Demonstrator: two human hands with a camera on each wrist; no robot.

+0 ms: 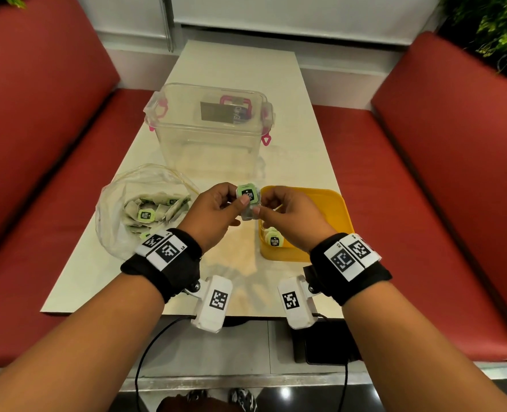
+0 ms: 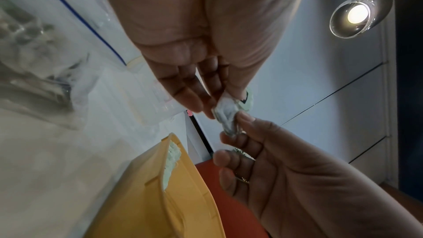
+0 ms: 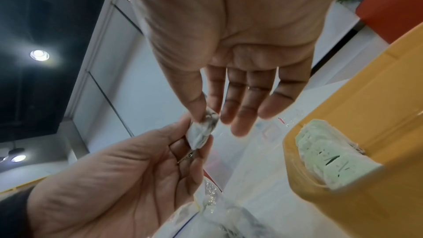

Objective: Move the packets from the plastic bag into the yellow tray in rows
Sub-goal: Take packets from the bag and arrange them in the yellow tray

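One packet [image 1: 247, 200] was pinched by both the left hand [image 1: 213, 215] and the right hand [image 1: 288, 218], just left of the yellow tray [image 1: 340, 215]. It could be dropped on the worktop [image 1: 234, 72] if both pinches were loosened together.

The head view is evenly lit and bowed at its edges; both wrist views are dimmer and soft, with glaring ceiling lamps [image 2: 358, 14].

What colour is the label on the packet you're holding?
Light green with a black patch, on the packet pinched by both hands; clearest in the head view.
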